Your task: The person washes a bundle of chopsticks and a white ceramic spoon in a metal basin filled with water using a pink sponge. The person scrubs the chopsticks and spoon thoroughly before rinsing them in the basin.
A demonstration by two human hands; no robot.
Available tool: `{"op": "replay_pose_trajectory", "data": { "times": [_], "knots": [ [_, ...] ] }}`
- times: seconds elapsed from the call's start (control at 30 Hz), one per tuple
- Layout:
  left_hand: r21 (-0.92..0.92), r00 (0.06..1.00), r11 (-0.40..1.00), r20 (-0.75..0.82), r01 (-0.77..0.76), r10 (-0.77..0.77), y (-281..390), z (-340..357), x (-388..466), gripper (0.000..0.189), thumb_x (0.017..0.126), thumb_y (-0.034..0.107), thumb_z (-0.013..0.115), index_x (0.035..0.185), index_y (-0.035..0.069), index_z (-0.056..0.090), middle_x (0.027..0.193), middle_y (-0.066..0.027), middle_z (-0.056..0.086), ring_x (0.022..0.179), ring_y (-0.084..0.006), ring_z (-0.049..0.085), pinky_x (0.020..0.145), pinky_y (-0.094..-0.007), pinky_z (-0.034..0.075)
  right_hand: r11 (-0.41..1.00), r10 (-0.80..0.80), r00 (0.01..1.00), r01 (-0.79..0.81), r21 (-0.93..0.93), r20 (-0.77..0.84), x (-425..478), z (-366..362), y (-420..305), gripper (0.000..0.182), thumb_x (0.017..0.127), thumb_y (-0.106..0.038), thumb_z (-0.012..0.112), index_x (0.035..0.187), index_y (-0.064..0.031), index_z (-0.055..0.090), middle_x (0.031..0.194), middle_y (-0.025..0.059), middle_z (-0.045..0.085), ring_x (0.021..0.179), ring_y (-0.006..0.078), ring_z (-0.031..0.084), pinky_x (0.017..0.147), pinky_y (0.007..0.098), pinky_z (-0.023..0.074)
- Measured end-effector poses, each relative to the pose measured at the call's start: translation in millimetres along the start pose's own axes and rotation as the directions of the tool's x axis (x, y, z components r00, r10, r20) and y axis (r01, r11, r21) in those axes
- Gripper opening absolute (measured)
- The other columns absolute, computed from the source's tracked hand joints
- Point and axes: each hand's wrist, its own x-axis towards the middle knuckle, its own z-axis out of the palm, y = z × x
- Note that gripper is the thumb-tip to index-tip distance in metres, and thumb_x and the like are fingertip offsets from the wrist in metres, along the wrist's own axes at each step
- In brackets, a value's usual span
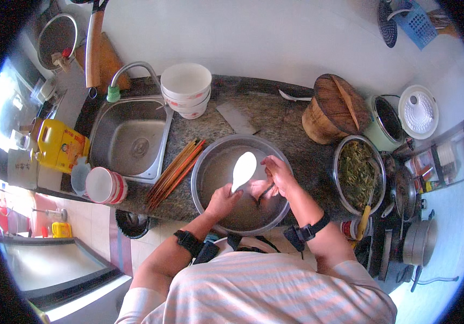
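Note:
My left hand grips the handle of a white plastic spoon, its bowl pointing up and away over a large metal basin. Above the basin's right half, my right hand is curled, with its fingers bent; what lies within them cannot be made out. Cloudy greyish liquid fills the basin. Beside my right hand's fingers a pinkish patch and a dark, thin strip show, too unclear to name. A bundle of chopsticks lies on the stone countertop left of the basin.
Left are a steel sink, stacked white bowls, red-and-white containers and a yellow oil jug. To the right stand a lidded wooden bucket, a metal bowl of chopped greens and an open pale green cooker. A white spoon lies behind.

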Motion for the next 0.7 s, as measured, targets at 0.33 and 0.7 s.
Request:
{"op": "replay_pose_trajectory", "data": {
  "times": [0.33, 0.7],
  "knots": [
    [0.248, 0.991, 0.964, -0.066, -0.1, 0.12, -6, 5, 0, 0.026, 0.077, 0.03, 0.051, 0.083, 0.005, 0.05, 0.07, -0.0198, 0.055, 0.071, -0.0371, 0.053, 0.059, -0.0423, 0.042, 0.755, -0.294, 0.933, 0.359, -0.548, 0.206, -26, 31, -43, 0.029, 0.078, -0.024, 0.054, 0.1, -0.0062, 0.049, 0.085, 0.0075, 0.056, 0.073, 0.0179, 0.057, 0.064, 0.0276, 0.045],
    [-0.164, 0.953, 0.945, -0.157, -0.284, 0.26, -20, 8, 5, 0.022, 0.082, 0.027, 0.045, 0.09, 0.007, 0.047, 0.062, -0.0113, 0.051, 0.053, -0.0214, 0.052, 0.049, -0.0345, 0.042, 0.985, 0.063, 0.989, -0.04, -0.167, 0.135, 26, -12, 19, 0.028, 0.082, -0.026, 0.045, 0.102, -0.0063, 0.047, 0.09, 0.0101, 0.054, 0.074, 0.013, 0.054, 0.052, 0.0256, 0.0434]
  ]
}}
